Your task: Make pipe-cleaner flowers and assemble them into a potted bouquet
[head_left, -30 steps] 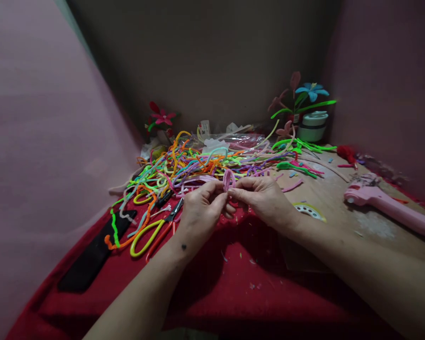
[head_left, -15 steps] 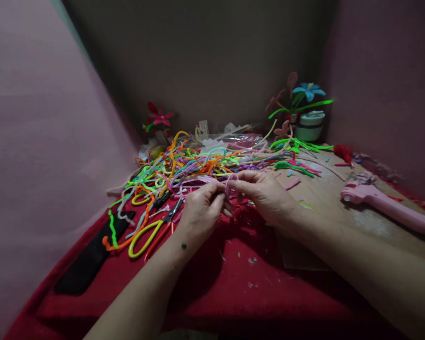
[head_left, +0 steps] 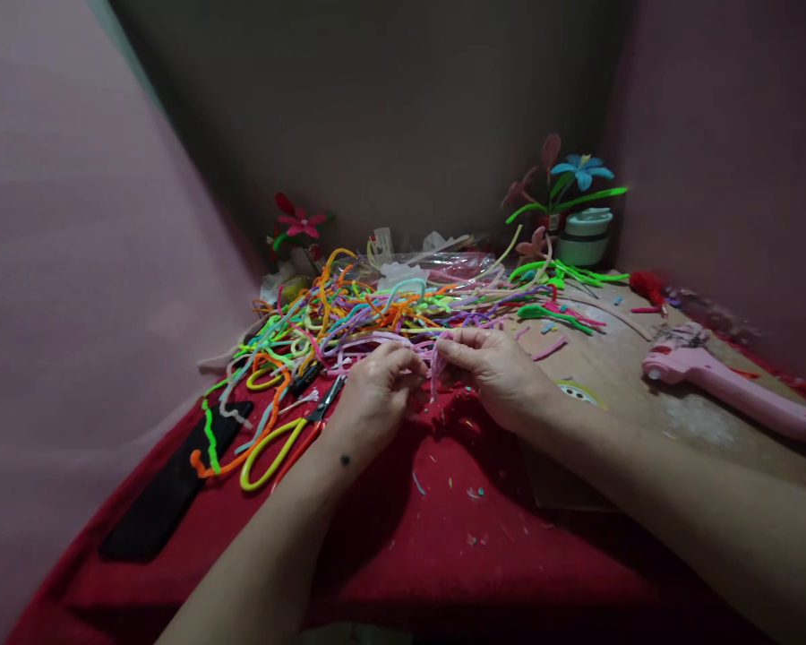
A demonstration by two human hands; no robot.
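Between my hands is a bent pink pipe cleaner (head_left: 436, 365), its end hanging down. The thumb and fingers of my right hand (head_left: 493, 367) pinch it. My left hand (head_left: 381, 385) is closed just to its left, fingers curled together; whether a piece of the pipe cleaner lies in that pinch is hard to make out. Behind my fingers spreads a tangled heap of colourful pipe cleaners (head_left: 369, 305). Scissors (head_left: 275, 455) with yellow and red handles lie left of my left wrist.
A pink hot glue gun (head_left: 732, 381) lies on the brown board (head_left: 618, 358) at right. A black phone-like slab (head_left: 154, 511) rests on the red cloth (head_left: 390, 573). Behind stand a pipe-cleaner flower in blue (head_left: 583, 170), a pale green container (head_left: 584, 237) and a pink flower (head_left: 301, 222).
The pink pipe cleaner's loop between my fingers has turned, and an end now hangs downward. My left hand has drawn slightly away from my right.
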